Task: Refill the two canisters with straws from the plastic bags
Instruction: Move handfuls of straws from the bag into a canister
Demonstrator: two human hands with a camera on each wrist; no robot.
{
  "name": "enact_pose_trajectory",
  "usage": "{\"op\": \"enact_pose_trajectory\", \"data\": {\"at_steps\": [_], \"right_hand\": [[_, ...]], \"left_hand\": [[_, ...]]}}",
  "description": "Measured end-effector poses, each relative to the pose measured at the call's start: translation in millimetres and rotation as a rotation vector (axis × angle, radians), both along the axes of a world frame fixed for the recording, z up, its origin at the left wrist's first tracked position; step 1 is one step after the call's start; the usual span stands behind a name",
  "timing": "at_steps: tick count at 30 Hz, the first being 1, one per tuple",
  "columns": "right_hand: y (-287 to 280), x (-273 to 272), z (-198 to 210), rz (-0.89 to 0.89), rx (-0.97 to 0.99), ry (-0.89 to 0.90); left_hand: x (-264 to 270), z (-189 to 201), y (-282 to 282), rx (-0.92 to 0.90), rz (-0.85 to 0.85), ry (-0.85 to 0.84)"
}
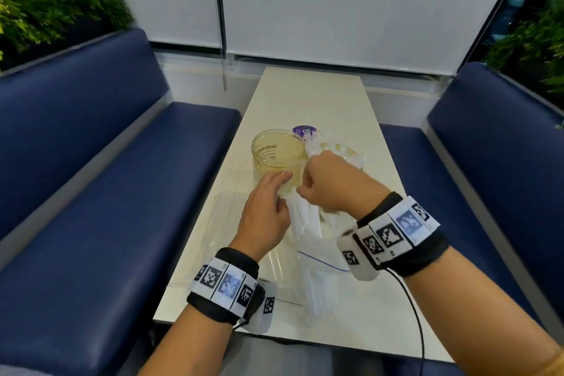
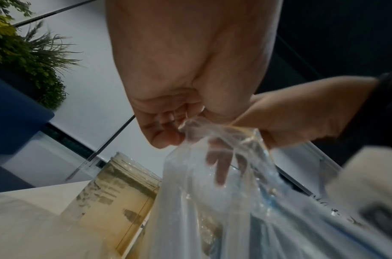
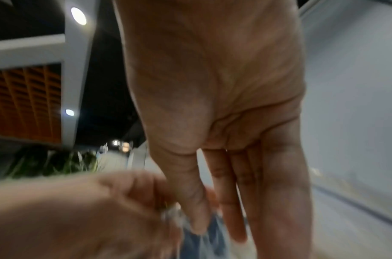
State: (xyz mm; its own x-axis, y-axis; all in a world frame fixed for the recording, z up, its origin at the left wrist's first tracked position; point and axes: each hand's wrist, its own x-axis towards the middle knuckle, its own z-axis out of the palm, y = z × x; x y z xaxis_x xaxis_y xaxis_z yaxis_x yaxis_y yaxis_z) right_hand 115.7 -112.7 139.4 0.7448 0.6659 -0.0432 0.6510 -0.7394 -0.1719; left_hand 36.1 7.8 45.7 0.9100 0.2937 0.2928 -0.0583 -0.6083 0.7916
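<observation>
A clear plastic bag (image 1: pixel 305 224) of white straws stands lifted over the table between both hands. My left hand (image 1: pixel 282 189) pinches the gathered top of the bag (image 2: pixel 188 128) with curled fingers. My right hand (image 1: pixel 305 188) grips the opposite edge, thumb (image 3: pixel 196 210) against the film, and its fingers (image 2: pixel 219 168) show through the bag. An open, clear canister (image 1: pixel 277 152) stands just beyond the left hand, nothing inside it. White straws (image 1: pixel 314 143) stick up behind the right hand from a second clear canister that is mostly hidden.
A purple lid (image 1: pixel 305 131) lies behind the canisters. More clear bags lie flat on the white table (image 1: pixel 305 94), one at the left (image 1: pixel 229 223), one with a blue zip line near the front (image 1: pixel 320 278). Blue benches (image 1: pixel 122 192) flank the table.
</observation>
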Motion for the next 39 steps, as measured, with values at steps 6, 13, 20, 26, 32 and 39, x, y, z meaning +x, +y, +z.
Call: {"op": "enact_pose_trajectory", "data": {"at_steps": [6, 13, 20, 26, 32, 39], "right_hand": [[2.0, -6.8, -53.4, -0.164, -0.047, 0.178], [17.6, -1.2, -94.3, -0.258, 0.010, -0.031], [11.9, 5.7, -98.6, -0.208, 0.139, 0.042], [1.2, -4.3, -53.1, -0.107, 0.318, 0.009], [-10.0, -21.6, -31.8, 0.001, 0.499, -0.041], [-2.2, -32.8, -51.4, 0.063, 0.777, 0.021]], "left_hand": [[-6.0, 3.0, -3.4, -0.048, -0.070, -0.034], [-9.1, 0.8, -5.2, -0.080, -0.116, -0.055], [-10.1, -1.6, -0.3, -0.120, -0.013, -0.036], [-8.8, -7.9, -2.9, -0.043, -0.007, 0.075], [-2.2, -13.7, -7.0, -0.088, -0.051, 0.051], [5.5, -14.9, -16.4, -0.132, -0.126, 0.037]]}}
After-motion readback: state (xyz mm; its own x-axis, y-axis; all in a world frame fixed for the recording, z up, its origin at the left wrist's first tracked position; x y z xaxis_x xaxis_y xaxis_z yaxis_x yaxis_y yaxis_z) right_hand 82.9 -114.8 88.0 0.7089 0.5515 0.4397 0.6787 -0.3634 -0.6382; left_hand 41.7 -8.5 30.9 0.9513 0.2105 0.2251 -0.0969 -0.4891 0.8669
